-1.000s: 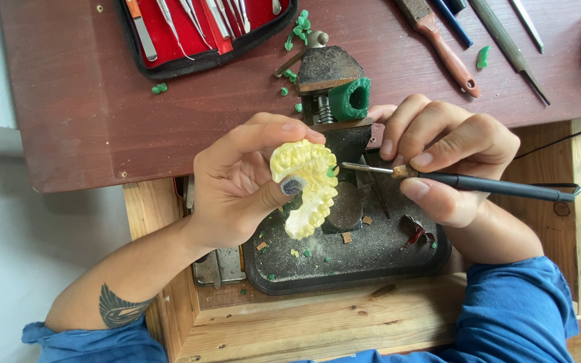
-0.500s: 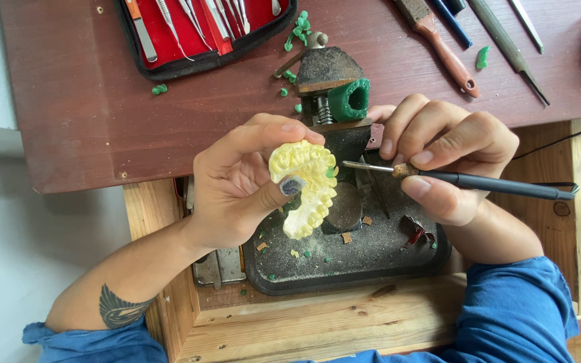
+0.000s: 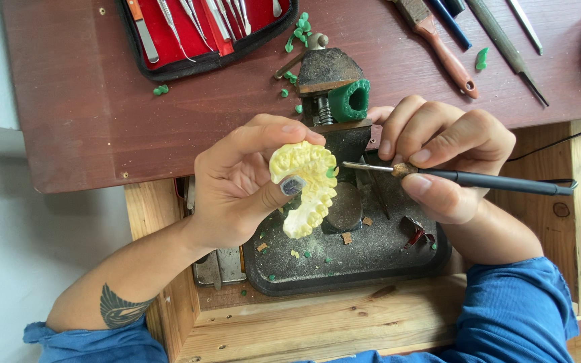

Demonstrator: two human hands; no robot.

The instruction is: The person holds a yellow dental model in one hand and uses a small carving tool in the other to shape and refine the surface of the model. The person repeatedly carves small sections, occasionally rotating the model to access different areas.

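Observation:
My left hand (image 3: 240, 181) holds a pale yellow dental cast (image 3: 306, 185), a curved row of teeth, pinched between thumb and fingers above a dark tray. A small green speck sits on the cast's right edge. My right hand (image 3: 442, 158) grips a slim black carving tool (image 3: 479, 179) like a pen. Its metal tip points left and touches the cast near the green speck.
A dark metal tray (image 3: 371, 259) strewn with crumbs lies in a wooden drawer (image 3: 317, 323). A small vise with a green wax piece (image 3: 349, 99) stands on the brown desk (image 3: 89, 114). A red-lined instrument case (image 3: 203, 27), files and green wax bits lie farther back.
Almost nothing differs. Both hands hold the same poses, with the tool tip staying against the cast's right edge.

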